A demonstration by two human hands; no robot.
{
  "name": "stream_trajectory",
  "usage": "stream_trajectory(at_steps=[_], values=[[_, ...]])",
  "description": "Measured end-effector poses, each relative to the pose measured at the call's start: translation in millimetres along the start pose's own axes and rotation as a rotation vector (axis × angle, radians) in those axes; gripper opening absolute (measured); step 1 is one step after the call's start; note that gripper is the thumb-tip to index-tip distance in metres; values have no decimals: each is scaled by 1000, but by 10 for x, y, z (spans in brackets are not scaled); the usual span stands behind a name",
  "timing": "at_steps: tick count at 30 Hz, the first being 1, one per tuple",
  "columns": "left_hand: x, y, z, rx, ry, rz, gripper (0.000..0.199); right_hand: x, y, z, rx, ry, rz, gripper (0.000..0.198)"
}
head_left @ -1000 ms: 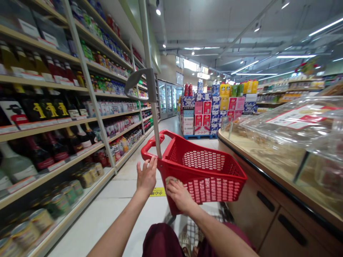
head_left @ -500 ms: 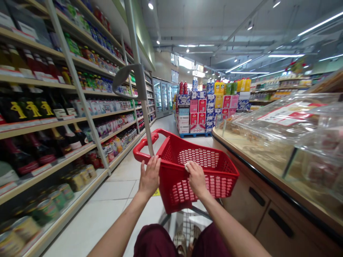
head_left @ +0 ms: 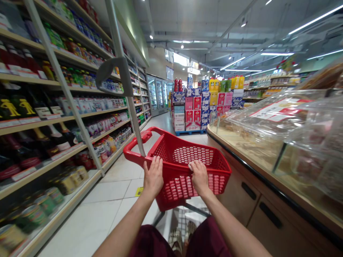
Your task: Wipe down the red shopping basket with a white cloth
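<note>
Right of the shelves [head_left: 71, 107], red basket [head_left: 171, 170] stands above tiled floor [head_left: 107, 210]. Left grip [head_left: 153, 179] rests on its near side, fingers slightly spread; right grip [head_left: 200, 176], farther along that side, pinches a pale wad [head_left: 190, 166], mostly hidden by the hand.

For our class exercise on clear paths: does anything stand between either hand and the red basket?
Only a small pale wad, at the fingers of the right hand, shows between that hand and the basket. Nothing visible stands between the left hand and it; that hand appears to rest against its near side.
</note>
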State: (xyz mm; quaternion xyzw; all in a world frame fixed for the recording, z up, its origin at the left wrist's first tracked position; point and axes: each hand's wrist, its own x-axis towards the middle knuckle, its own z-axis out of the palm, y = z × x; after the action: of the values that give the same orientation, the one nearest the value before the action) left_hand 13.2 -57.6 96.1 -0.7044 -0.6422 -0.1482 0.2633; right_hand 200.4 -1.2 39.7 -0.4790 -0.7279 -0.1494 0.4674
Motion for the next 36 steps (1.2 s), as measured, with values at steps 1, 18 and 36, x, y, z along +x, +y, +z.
stream_trajectory(at_steps=[1,18,36], values=[[-2,58,16,-6,-14,20,60,-7,-43,24,18,-13,-52,29],[-76,234,67,11,-99,32,66,-746,1146,-318,-72,132,6,43],[-82,252,166,53,-50,18,65,-1071,950,-329,24,-58,-169,34]])
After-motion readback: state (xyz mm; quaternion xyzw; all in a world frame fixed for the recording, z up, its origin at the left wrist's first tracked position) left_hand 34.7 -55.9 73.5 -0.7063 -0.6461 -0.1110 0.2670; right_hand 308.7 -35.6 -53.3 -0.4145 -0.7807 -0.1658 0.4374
